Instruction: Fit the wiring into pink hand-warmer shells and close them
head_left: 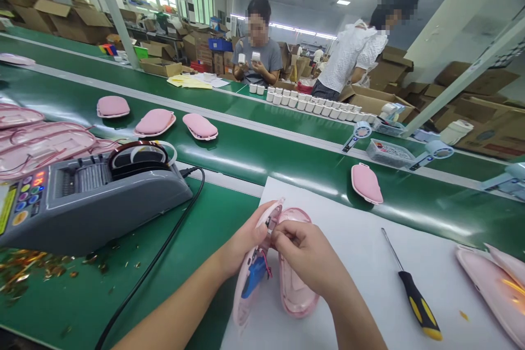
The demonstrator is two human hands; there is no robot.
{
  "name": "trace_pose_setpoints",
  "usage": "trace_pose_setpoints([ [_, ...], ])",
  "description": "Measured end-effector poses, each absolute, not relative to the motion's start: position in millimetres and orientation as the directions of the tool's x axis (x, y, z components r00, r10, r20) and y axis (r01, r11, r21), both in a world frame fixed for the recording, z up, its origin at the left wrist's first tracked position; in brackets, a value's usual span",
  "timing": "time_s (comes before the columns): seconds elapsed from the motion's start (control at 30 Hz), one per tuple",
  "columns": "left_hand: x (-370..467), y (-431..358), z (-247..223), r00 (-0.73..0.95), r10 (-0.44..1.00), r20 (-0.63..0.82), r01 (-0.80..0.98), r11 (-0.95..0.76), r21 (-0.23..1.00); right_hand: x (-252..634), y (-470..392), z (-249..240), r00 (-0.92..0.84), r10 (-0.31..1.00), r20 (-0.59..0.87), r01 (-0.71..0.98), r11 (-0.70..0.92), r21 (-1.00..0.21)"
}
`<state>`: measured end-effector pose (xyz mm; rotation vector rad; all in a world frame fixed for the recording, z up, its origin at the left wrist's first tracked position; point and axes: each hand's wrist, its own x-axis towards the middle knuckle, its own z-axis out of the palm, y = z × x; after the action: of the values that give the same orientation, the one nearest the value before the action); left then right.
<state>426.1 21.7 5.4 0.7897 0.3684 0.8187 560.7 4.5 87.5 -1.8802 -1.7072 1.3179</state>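
Observation:
My left hand (pixel 241 240) holds a pink shell half (pixel 243 290) tilted up on its edge, its inner side facing right. Inside that half sit a blue part (pixel 254 276) and thin red wires (pixel 267 265). The fingers of my right hand (pixel 305 251) are pinched at the upper inside of the same half; what they grip is too small to make out. Under my right hand, a second pink shell half (pixel 299 298) lies open side up on the white sheet (pixel 353 306).
A screwdriver (pixel 412 290) lies right of my hands, with pink shells (pixel 488 284) beyond it. A grey tape dispenser (pixel 106 202) and its black cable stand left. Pink pieces (pixel 367 183) rest on the green conveyor (pixel 254 156). Two people are across the line.

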Motion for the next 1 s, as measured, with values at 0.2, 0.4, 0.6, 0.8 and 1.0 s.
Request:
trace_pose_setpoints([
  [0.2, 428.6, 20.1, 5.8, 0.656, 0.753, 0.049, -0.529, 0.412, 0.741, 565.2, 6.6, 84.9, -0.157, 0.861, -0.483, 0.614, -0.298, -0.731],
  [0.4, 430.0, 18.4, 8.0, 0.651, 0.757, 0.054, -0.552, 0.422, 0.719, 564.0, 6.0, 83.2, -0.116, 0.872, -0.476, 0.659, -0.291, -0.694],
  [0.6, 432.3, 16.1, 0.2, 0.614, 0.789, 0.022, -0.48, 0.351, 0.804, 559.5, 3.4, 85.4, -0.076, 0.892, -0.446, 0.665, -0.288, -0.689],
  [0.8, 433.5, 16.5, -1.4, 0.551, 0.835, 0.006, -0.44, 0.284, 0.852, 550.8, 2.3, 80.3, -0.071, 0.898, -0.435, 0.654, -0.288, -0.7],
  [1.0, 436.5, 16.0, 13.0, 0.618, 0.772, -0.148, -0.478, 0.519, 0.708, 560.5, 2.2, 85.2, -0.012, 0.896, -0.444, 0.595, -0.351, -0.723],
])
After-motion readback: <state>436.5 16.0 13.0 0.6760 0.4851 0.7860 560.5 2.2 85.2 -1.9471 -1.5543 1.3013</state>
